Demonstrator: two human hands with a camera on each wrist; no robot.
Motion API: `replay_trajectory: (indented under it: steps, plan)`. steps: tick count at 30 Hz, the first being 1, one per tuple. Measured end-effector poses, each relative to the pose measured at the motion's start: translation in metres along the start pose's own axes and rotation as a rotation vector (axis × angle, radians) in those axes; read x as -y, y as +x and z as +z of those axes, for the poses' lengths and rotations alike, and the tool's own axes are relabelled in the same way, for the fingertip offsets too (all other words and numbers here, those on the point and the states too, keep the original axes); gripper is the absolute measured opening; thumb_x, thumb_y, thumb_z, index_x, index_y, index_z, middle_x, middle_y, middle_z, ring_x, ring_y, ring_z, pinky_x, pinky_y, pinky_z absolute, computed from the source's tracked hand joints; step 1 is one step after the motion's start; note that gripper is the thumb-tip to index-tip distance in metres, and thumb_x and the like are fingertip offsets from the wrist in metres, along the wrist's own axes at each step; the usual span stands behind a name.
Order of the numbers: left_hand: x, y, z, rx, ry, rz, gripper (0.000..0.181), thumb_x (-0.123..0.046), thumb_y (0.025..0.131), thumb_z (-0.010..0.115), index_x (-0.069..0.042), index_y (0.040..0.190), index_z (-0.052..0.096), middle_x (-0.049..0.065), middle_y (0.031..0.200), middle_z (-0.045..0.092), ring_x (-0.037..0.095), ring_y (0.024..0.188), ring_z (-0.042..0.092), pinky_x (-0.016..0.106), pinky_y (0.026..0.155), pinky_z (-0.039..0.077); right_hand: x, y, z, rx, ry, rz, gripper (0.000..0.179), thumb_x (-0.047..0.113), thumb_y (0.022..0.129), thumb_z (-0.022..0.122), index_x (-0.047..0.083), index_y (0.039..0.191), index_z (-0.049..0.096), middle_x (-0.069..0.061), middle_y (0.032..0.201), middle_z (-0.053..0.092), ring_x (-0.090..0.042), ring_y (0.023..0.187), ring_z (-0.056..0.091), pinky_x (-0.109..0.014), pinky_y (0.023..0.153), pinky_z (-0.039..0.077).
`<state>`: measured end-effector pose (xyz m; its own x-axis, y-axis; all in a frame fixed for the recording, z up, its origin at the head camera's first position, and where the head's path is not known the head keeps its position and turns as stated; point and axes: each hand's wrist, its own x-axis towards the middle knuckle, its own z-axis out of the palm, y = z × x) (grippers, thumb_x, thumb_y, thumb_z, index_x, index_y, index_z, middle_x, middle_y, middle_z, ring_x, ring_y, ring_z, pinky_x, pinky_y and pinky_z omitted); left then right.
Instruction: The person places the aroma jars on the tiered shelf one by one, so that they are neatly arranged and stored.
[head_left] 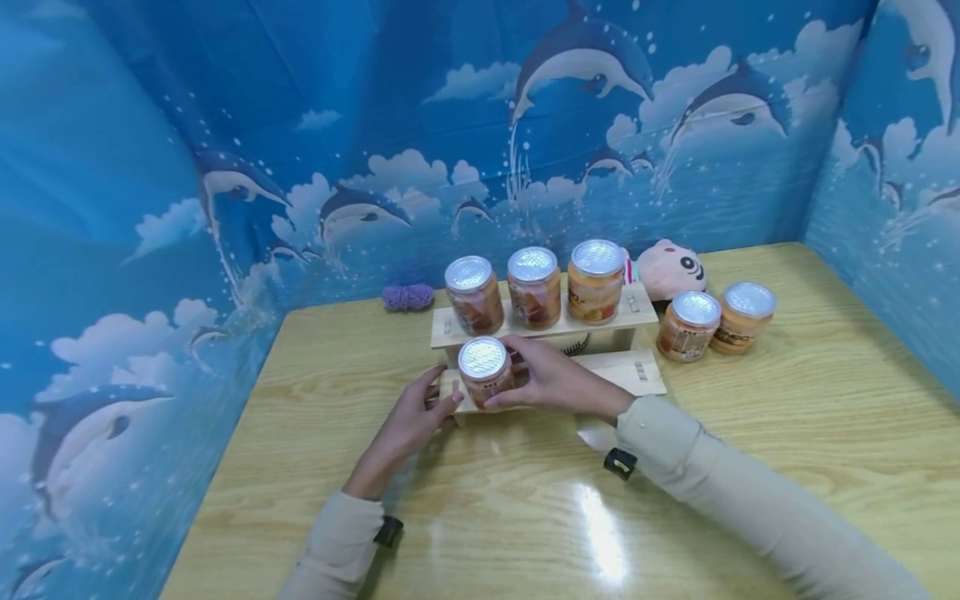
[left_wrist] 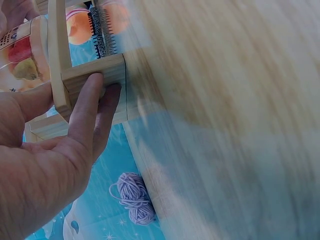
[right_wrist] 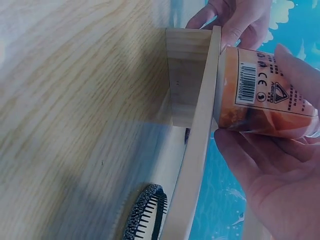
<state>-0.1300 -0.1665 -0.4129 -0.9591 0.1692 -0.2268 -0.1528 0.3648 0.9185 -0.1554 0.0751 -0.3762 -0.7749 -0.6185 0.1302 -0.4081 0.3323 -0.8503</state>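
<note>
A two-step wooden rack [head_left: 622, 372] stands on the table. At the left end of its lower step, my right hand [head_left: 551, 379] grips a clear jar [head_left: 483, 379] with a silver lid, fingers and thumb on opposite sides. The right wrist view shows the jar's barcode label [right_wrist: 246, 85] and its base right at the board. My left hand [head_left: 408, 421] holds the rack's left end; in the left wrist view its fingers [left_wrist: 87, 107] lie against the end panel. Three similar jars [head_left: 534, 292] stand in a row on the upper step.
Right of the rack stand two more jars [head_left: 686, 333], close together. A pink-and-white plush toy [head_left: 667, 268] lies behind them, and purple yarn [head_left: 408, 297] sits at the back left. Beneath the rack is a black toothed headband [right_wrist: 142, 215]. Dolphin-print sheeting [head_left: 360, 217] borders the table.
</note>
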Motion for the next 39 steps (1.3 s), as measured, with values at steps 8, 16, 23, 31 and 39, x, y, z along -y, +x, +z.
replay_trajectory:
  steps: [8,16,23,31,39]
  plan:
    - [0.002,0.001,0.000,-0.005,0.007,0.000,0.069,-0.012,0.102,0.062,0.005,0.157,0.024,0.033,0.145,0.047,0.041,0.124,0.058,0.040,0.091,0.059,0.000,-0.010,-0.008,-0.013,0.041,0.020,0.073,0.021,0.082,0.087,0.005,0.143,0.051,-0.012,0.138,0.059,-0.029,0.124,0.059,-0.044,0.105,0.051]
    - [0.004,0.001,0.000,-0.012,0.006,0.013,0.069,-0.008,0.101,0.062,0.006,0.157,0.024,0.036,0.140,0.051,0.042,0.119,0.061,0.038,0.089,0.060,0.005,-0.035,-0.029,-0.040,0.053,0.059,0.071,0.018,0.086,0.083,-0.003,0.144,0.047,-0.022,0.141,0.056,-0.040,0.126,0.057,-0.049,0.105,0.051]
    - [0.004,0.001,0.000,-0.015,0.020,0.010,0.069,-0.009,0.101,0.063,0.005,0.157,0.025,0.037,0.142,0.048,0.042,0.121,0.060,0.038,0.089,0.060,0.002,-0.063,-0.048,-0.096,-0.018,0.021,0.070,0.020,0.084,0.085,-0.003,0.141,0.051,-0.022,0.138,0.058,-0.042,0.124,0.058,-0.052,0.104,0.050]
    - [0.004,0.002,0.000,-0.016,0.047,0.005,0.069,-0.011,0.101,0.063,0.005,0.157,0.025,0.035,0.142,0.049,0.042,0.123,0.059,0.038,0.090,0.060,0.003,-0.098,-0.071,-0.159,-0.082,0.064,0.067,0.023,0.086,0.083,0.001,0.141,0.052,-0.017,0.138,0.059,-0.037,0.125,0.058,-0.050,0.102,0.052]
    - [0.003,0.001,0.000,-0.011,0.043,0.007,0.069,-0.012,0.101,0.063,0.005,0.157,0.025,0.035,0.142,0.049,0.042,0.123,0.059,0.039,0.091,0.059,0.003,-0.131,-0.095,-0.265,-0.156,0.069,0.064,0.013,0.085,0.084,0.001,0.140,0.054,-0.018,0.137,0.058,-0.028,0.122,0.060,-0.014,0.096,0.050]
